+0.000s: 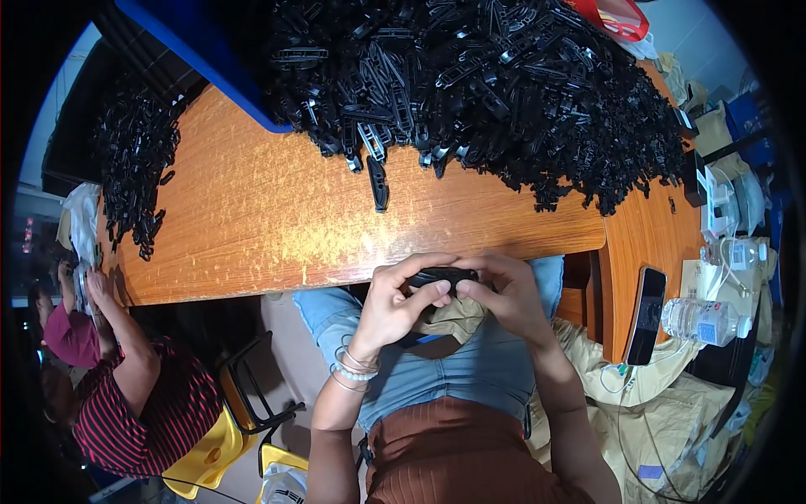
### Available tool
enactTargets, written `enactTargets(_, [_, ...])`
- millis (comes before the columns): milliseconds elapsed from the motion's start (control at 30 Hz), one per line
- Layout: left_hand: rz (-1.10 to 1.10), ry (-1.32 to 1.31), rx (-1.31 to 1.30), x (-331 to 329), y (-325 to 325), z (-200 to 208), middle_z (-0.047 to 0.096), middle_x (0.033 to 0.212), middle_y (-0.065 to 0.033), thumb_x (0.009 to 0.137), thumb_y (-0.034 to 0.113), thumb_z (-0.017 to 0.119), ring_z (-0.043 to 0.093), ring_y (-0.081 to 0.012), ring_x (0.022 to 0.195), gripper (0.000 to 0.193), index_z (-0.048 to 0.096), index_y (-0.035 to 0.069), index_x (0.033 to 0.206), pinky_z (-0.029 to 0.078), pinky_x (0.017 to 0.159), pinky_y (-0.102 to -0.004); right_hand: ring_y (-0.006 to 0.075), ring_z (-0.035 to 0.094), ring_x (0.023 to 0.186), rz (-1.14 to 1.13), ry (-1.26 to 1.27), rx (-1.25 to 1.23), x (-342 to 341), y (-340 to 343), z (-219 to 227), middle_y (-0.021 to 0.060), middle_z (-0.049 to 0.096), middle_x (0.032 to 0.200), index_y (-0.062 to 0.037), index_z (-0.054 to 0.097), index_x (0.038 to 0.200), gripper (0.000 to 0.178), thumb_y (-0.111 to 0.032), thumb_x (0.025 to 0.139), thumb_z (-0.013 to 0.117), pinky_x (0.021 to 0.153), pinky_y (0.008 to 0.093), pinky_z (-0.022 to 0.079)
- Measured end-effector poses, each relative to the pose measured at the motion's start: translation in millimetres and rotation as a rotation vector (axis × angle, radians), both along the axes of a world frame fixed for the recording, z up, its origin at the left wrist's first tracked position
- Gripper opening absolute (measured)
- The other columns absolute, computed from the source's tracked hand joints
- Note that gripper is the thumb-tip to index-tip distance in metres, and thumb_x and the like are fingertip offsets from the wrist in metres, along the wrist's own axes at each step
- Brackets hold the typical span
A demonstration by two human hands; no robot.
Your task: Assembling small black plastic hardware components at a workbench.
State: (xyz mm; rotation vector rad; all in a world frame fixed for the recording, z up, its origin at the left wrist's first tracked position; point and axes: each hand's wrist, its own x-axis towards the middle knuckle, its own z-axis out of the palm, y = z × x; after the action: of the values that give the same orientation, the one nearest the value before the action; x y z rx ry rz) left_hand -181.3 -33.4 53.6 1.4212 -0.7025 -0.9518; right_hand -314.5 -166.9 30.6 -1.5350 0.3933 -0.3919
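Between them, my left hand [393,301] and my right hand [505,296] grip a small, long black plastic part [442,275] just off the near edge of the wooden table [252,210]. Both thumbs press on its near side while the fingers curl around the far side. Its exact kind is partly hidden by my fingers. A big heap of similar black plastic parts [470,92] covers the far side of the table. One loose black part [377,184] lies in front of the heap. Beneath my hands, a tan bag or cloth [456,321] sits on my lap.
A blue bin [210,63] borders the heap; another pile of black parts [134,160] lies at left. A phone [646,315] and a plastic bottle [705,322] are at right. A co-worker in a striped shirt [159,412] sits at left by a yellow chair [201,458].
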Motion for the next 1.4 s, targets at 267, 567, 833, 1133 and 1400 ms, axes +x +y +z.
enactTargets(267, [0.485,-0.906,0.162,63.5,-33.2,-25.9,0.063,0.084,-0.0125,0.08,0.023,0.069,0.056,-0.0217,0.057,0.033,0.058,0.002,0.104,0.045,0.054,-0.0335,0.017,0.059,0.07,-0.085,0.064,-0.354,0.1,-18.3,-12.0,0.0108,0.062,0.08,0.0003,0.065,0.098,0.017,-0.004,0.083,0.057,0.065,0.0291,0.047])
enactTargets(567, [0.451,-1.033,0.299,72.2,-35.8,-30.8,0.06,0.087,-0.0192,0.077,0.007,0.057,0.06,-0.0368,0.074,0.022,0.057,0.002,0.098,0.046,0.065,-0.043,0.0278,0.053,0.079,-0.55,0.176,-1.166,36.8,-72.8,-11.7,0.0109,0.054,0.079,-0.0014,0.062,0.085,0.011,-0.003,0.074,0.066,0.072,0.0358,0.04])
enactTargets(833, [0.515,-1.162,0.258,68.3,-31.6,-33.7,0.054,0.066,-0.0121,0.077,0.012,0.066,0.052,-0.0249,0.055,0.02,0.054,0.001,0.087,0.042,0.055,-0.0348,0.0287,0.052,0.08,-0.446,0.094,-1.057,36.0,-41.7,-17.3,0.012,0.053,0.082,-0.0007,0.058,0.083,0.013,-0.003,0.073,0.066,0.073,0.0374,0.04])
enactTargets(1133, [0.434,0.14,-0.18,42.3,-12.5,-27.6,0.059,0.074,-0.0096,0.09,0.003,0.05,0.063,-0.0188,0.062,0.003,0.047,0.002,0.089,0.052,0.052,-0.0254,0.0253,0.052,0.072,-0.413,0.085,-0.952,35.8,-37.0,-23.9,0.0114,0.051,0.079,0.0005,0.055,0.083,0.012,0.004,0.073,0.061,0.065,0.0343,0.042])
enactTargets(1400, [0.388,0.444,-0.238,18.8,-12.9,-24.7,0.062,0.076,-0.0091,0.086,0.0,0.053,0.064,-0.018,0.07,0.005,0.05,0.002,0.09,0.056,0.066,-0.0284,0.0161,0.056,0.061,-0.361,0.044,-0.592,40.2,-36.5,-17.9,0.0107,0.056,0.076,0.0041,0.06,0.091,0.015,0.005,0.076,0.06,0.055,0.0275,0.045])
